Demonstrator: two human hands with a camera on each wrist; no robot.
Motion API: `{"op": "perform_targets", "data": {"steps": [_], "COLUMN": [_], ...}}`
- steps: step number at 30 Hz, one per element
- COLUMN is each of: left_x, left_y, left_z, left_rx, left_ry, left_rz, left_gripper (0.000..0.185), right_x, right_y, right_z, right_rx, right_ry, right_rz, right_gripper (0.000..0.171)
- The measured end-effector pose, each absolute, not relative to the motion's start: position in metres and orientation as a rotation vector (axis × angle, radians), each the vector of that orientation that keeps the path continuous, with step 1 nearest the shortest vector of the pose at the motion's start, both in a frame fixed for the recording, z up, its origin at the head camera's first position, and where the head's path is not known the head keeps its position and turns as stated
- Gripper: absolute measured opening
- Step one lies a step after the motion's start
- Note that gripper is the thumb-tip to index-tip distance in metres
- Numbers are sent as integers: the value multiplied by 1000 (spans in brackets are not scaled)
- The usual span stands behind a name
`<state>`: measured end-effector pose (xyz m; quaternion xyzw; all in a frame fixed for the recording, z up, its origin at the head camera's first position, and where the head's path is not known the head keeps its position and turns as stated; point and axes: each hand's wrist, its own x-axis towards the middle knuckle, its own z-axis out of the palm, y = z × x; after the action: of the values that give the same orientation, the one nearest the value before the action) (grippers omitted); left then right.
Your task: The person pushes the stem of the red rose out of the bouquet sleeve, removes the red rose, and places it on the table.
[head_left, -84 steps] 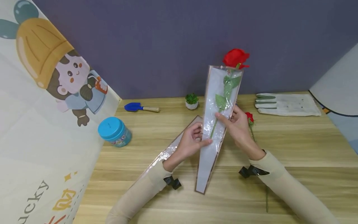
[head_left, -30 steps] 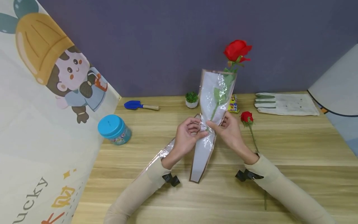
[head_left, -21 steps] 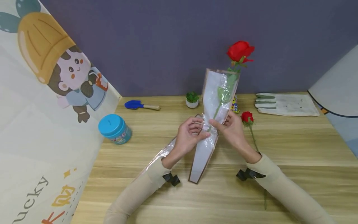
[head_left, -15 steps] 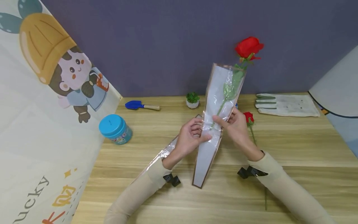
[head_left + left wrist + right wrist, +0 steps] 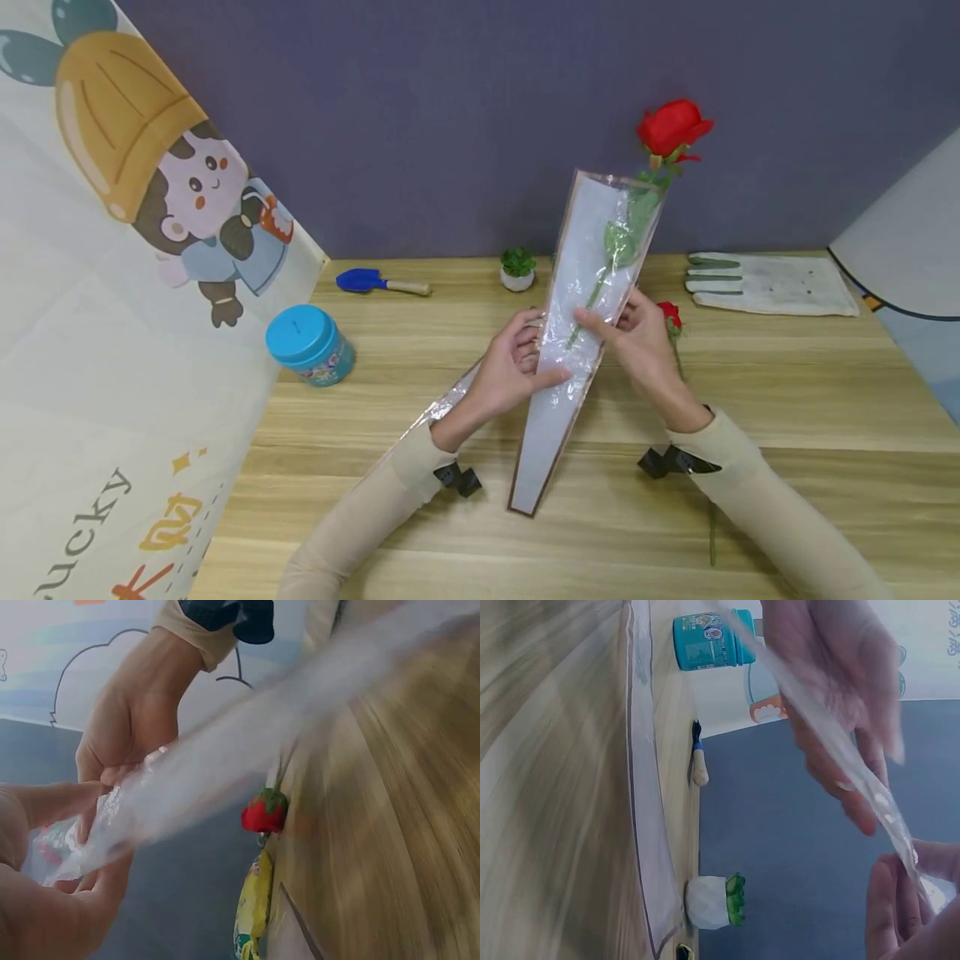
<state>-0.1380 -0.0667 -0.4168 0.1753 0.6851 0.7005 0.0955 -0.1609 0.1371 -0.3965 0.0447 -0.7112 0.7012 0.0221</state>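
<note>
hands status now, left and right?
Left hand: pinches the clear flower sleeve from its left edge.
Right hand: grips the same sleeve from the right, with the rose inside it.

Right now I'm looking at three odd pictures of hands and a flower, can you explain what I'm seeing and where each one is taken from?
No machine here: a person works with two bare hands at a wooden table. The wide picture comes from a camera on the person's head, looking down. The other two come from cameras strapped to each wrist, so they look sideways and blurry.

The left hand and right hand both pinch a clear plastic flower sleeve, held up tilted. Inside is a red rose, its bloom sticking out above the sleeve's top.

On the table lie a second red rose, another plastic sleeve under the left arm, a teal lidded tin, a blue hand trowel, a tiny potted plant and a white work glove.
</note>
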Motion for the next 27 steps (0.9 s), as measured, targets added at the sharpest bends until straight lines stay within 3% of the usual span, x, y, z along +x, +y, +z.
{"op": "perform_targets", "data": {"steps": [8,27], "left_x": [-139,-136], "left_y": [-68,-65], "left_z": [-418,-423], "left_rx": [498,418], "left_ry": [2112,2046], "left_rz": [2181,2129], "left_gripper": [56,57], "right_x": [-157,-153], "right_y": [132,139], "right_z": [-401,-405], "right_rx": [197,291], "right_ry": [-2307,-2441], "right_rz": [2103,2007], "right_gripper": [33,45]}}
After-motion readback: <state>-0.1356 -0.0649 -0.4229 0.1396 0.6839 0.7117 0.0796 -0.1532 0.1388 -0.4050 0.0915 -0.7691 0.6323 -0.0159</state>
